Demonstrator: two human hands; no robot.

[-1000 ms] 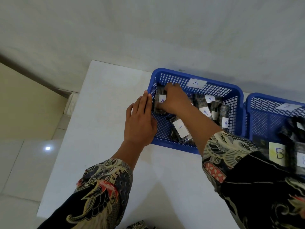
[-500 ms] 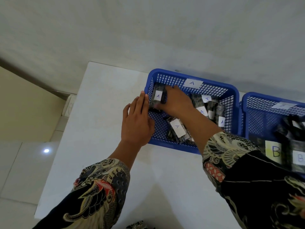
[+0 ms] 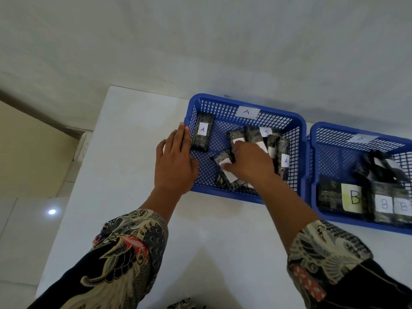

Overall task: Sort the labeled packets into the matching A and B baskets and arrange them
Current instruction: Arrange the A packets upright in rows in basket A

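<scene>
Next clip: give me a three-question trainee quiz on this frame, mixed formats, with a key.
1. True or false: the left hand is holding a packet.
2. Multiple choice: the upright packet in the A basket stands (a) against its left wall, (b) against its right wall, (c) outside it.
3. Fill in: the right hand reaches among packets in the basket labelled ___.

Key: 1 false, it rests flat against the basket's outer left side. 2 a. 3 A; the B basket sits to the right, untouched.

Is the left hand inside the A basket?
No, the left hand rests flat against the outside of the A basket left wall.
</scene>
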